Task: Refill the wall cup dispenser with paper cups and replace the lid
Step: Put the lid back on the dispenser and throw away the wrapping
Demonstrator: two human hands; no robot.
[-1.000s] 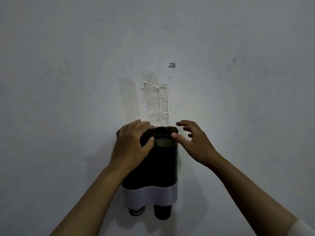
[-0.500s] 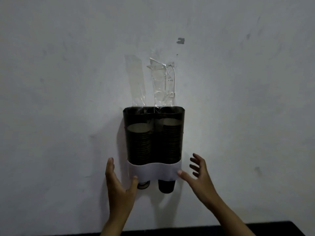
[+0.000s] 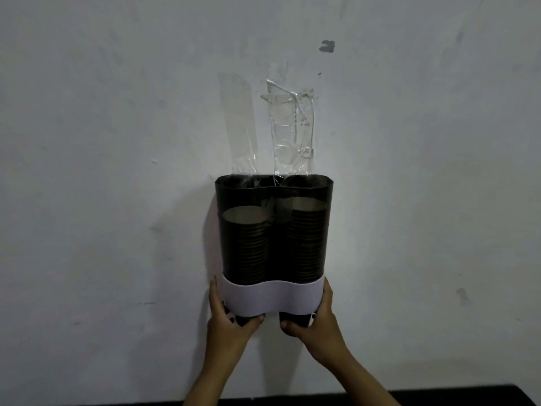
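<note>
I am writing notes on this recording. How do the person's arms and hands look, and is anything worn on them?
Both forearms are bare up to the frame's bottom edge; no sleeve shows. The left hand and right hand wear no gloves, and no rings, watch or bracelet are visible. The picture is dim, so small details cannot be told.

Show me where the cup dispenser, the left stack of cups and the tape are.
cup dispenser (image 3: 270,300), head view, on its white bottom band.
left stack of cups (image 3: 244,247), head view, mid-stack behind the dark wall.
tape (image 3: 292,133), head view, on the crinkled clear strip above.
</note>
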